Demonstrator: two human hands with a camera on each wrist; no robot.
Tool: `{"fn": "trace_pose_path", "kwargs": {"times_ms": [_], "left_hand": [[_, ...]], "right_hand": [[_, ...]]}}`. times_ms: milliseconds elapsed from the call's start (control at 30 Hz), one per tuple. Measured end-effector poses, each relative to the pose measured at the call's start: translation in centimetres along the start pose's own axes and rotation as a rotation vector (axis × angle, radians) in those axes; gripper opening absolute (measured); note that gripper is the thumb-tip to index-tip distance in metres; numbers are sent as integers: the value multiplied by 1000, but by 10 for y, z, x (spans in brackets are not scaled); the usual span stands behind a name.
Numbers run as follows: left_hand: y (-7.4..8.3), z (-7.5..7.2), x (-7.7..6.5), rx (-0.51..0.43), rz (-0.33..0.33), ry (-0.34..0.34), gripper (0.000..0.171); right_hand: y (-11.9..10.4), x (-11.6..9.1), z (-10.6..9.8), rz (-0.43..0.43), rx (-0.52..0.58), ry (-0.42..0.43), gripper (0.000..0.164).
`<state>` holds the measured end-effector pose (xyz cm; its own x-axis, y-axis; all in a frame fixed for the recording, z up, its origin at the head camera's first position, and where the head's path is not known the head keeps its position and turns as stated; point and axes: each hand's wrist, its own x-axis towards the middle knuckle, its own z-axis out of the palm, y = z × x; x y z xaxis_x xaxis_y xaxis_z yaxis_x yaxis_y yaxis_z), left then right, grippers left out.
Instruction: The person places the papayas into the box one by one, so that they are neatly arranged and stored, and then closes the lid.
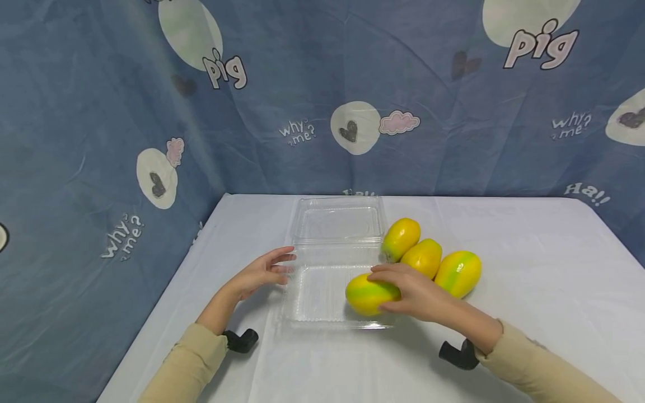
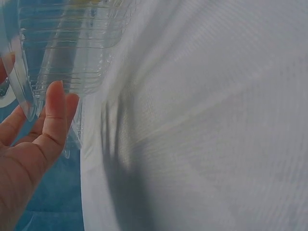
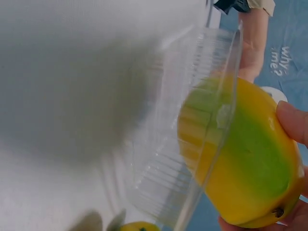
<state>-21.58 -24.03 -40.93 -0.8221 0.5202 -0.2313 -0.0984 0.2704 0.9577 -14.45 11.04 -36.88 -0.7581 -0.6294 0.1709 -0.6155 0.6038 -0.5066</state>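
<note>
With my right hand (image 1: 415, 290) I grip a yellow-green fruit (image 1: 370, 294), thumb along its near side and fingers bent over its far side. The fruit lies to the left of my palm, over the right part of the near half of a clear plastic box (image 1: 317, 296), and its long axis runs roughly crosswise, one end close to my palm and the other pointing towards my left hand (image 1: 262, 274). From my right wrist I see the box's clear side crossing in front of the fruit, so part of it sits lower than the rim and part stands above; whether its underside touches the floor of the box, I cannot tell. As I judge it, that height over the floor is what counts most now, and my right hand is plainly the nearer one. My left hand is at the box's left edge, fingers loosely spread and gripping nothing that I can see; contact with the plastic is unclear. On the far side the lid (image 1: 337, 221) lies folded back, and three more fruits (image 1: 423, 257) lie close together beyond my right hand
</note>
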Motion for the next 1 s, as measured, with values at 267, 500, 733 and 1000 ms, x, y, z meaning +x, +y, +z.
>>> {"fn": "trace_pose_path", "kwargs": {"times_ms": [267,500,733,1000], "left_hand": [[0,0,1,1,1,0,77],[-1,0,1,-10,8,-5,77],[-3,0,1,-17,13,-10,77],[-3,0,1,-15,7,-9,77]], "right_hand": [[1,5,7,-24,12,-30,44],[1,7,12,-20,-14,-34,43],[2,8,16,7,-26,-57,43],[1,8,18,7,-31,-49,42]]}}
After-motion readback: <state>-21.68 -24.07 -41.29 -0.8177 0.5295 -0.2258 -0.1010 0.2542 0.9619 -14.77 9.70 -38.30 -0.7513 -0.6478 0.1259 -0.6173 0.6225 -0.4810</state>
